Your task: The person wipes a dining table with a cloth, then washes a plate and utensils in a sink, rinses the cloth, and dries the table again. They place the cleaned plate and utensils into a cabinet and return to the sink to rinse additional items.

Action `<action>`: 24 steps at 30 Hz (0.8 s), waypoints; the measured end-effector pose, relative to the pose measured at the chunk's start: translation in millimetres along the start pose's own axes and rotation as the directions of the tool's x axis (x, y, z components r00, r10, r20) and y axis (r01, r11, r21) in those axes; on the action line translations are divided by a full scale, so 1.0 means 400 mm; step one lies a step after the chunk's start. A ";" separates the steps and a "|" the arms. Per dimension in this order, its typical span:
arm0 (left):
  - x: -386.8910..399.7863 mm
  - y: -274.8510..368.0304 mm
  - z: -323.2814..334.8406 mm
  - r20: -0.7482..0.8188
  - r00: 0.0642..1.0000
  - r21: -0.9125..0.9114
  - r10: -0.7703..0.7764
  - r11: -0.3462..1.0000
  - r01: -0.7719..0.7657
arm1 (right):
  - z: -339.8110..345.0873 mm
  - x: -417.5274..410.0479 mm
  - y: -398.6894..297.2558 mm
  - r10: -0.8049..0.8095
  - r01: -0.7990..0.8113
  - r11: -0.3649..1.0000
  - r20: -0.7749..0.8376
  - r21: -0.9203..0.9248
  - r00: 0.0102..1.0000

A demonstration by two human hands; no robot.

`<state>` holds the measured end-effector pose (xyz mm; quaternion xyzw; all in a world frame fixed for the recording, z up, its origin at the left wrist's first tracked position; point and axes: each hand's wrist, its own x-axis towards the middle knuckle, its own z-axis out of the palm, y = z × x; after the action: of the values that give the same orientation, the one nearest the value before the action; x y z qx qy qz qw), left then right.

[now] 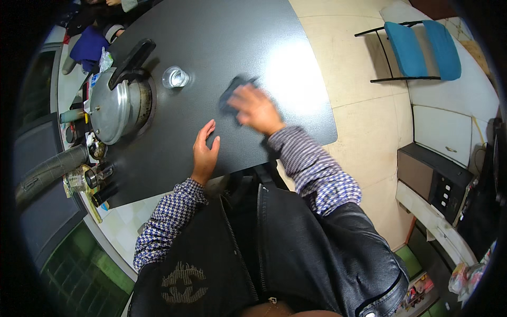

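My right hand (255, 109), blurred by motion, is over a crumpled dark cloth (229, 95) on the dark grey tabletop (222, 35). Its fingers lie on the cloth and partly hide it. My left hand (206, 152) is held near the table's front edge with nothing in it, thumb and fingers apart. A clear plastic cup (175, 77) stands to the left of the cloth and seems to hold clear liquid.
At the table's left is a metal pressure cooker (119, 107) with a long black handle (132, 63). Glass jars (77, 180) stand near a stovepipe (51, 172). A blue chair (420, 49) is at far right. Another person's hand (119, 32) shows at upper left.
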<state>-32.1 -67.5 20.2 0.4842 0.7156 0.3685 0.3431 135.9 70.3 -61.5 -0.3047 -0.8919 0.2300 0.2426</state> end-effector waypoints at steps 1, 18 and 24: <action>0.003 0.001 -0.001 -0.010 1.000 -0.015 -0.016 1.000 0.016 | -0.033 0.009 0.064 0.099 -0.104 0.993 -0.087 -0.063 0.991; -0.106 -0.120 -0.162 -0.207 0.962 -0.069 -0.180 0.983 0.170 | 0.048 -0.036 -0.145 0.203 -0.159 0.962 0.190 -0.224 0.961; -0.116 -0.101 -0.149 -0.442 0.865 -0.100 -0.239 0.971 0.217 | 0.083 0.270 0.025 -0.055 0.077 0.985 0.137 -0.157 0.989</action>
<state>-86.8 -133.3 21.2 0.2892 0.8188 0.4442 0.2204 46.2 139.5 -61.4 -0.2776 -0.9314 0.1682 0.1648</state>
